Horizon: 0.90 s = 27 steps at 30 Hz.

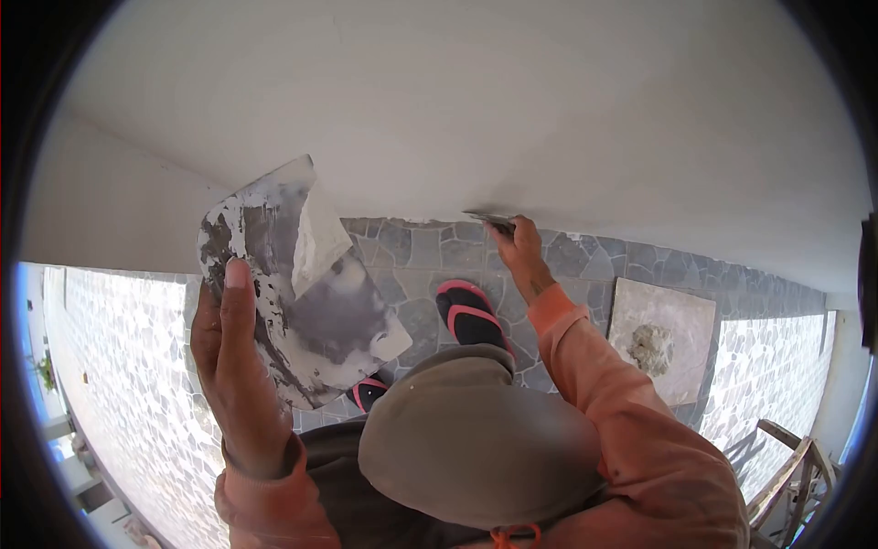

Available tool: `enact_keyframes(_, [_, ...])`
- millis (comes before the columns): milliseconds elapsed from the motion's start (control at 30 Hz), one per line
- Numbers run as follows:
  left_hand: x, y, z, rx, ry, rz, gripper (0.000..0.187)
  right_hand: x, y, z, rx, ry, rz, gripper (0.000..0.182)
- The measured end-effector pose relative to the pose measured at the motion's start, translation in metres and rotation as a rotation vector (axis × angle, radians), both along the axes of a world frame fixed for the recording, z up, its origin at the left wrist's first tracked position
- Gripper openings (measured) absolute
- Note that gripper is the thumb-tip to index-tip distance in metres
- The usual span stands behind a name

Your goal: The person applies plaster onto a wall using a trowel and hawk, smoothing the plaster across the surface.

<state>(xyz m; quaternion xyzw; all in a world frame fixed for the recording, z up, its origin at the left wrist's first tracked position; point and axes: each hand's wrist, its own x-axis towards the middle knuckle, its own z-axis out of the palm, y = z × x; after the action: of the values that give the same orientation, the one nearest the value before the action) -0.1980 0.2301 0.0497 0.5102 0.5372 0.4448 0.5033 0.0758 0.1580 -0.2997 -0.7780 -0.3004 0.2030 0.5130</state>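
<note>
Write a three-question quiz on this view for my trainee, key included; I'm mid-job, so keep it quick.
1. Which hand holds the white-smeared board?
2. True or false: the right hand holds a thin-bladed trowel.
3. The pale square slab lies: A, left of both flip-flops; B, right of both flip-flops; C, between them.
Key: 1. The left hand. 2. True. 3. B.

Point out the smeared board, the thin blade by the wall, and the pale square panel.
Smeared board (331,316), head view: on its grey face.
Thin blade (487,218), head view: midway along its visible length.
Pale square panel (686,317), head view: bare surface beside the rough patch.
</note>
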Motion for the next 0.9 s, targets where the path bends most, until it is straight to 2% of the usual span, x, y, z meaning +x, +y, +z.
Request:
enact_keyframes(100, [-0.003,0.001,-0.003,0.041,0.037,-0.030,0.041,0.010,0.010,-0.005,0.279,0.382,0.029,0.026])
enact_keyframes(133, [-0.005,0.001,-0.002,0.030,0.038,-0.045,0.041,0.006,0.011,0.015,0.366,0.449,0.049,0.026])
enact_keyframes(200, [-0.009,0.002,-0.001,0.012,0.029,-0.069,0.043,0.001,0.015,0.058,0.582,0.789,-0.054,0.028])
enact_keyframes(267, [-0.009,0.002,0.000,0.040,0.027,-0.098,0.041,0.000,0.021,0.098,0.825,1.340,-0.316,0.030])
enact_keyframes(433, [-0.009,0.001,0.003,0.105,0.022,-0.095,0.036,-0.010,-0.014,0.170,0.893,1.313,-0.283,0.033])
enact_keyframes(567, [-0.015,0.004,0.004,0.053,0.074,-0.115,0.043,-0.005,-0.049,0.159,0.859,1.304,-0.216,0.031])
enact_keyframes(667, [-0.014,0.002,0.003,0.022,0.047,-0.070,0.042,-0.002,-0.062,0.070,0.693,1.372,-0.388,0.030])
enact_keyframes(767, [-0.011,-0.001,0.003,0.029,0.043,0.002,0.039,0.006,-0.065,-0.031,0.578,1.417,-0.435,0.027])
enact_keyframes(833, [-0.009,0.000,0.003,0.026,0.020,0.010,0.035,0.015,-0.067,-0.116,0.536,1.104,-0.290,0.027])
enact_keyframes(900, [-0.008,-0.001,0.002,0.023,0.014,0.034,0.035,0.018,-0.062,-0.123,0.279,0.511,-0.139,0.031])
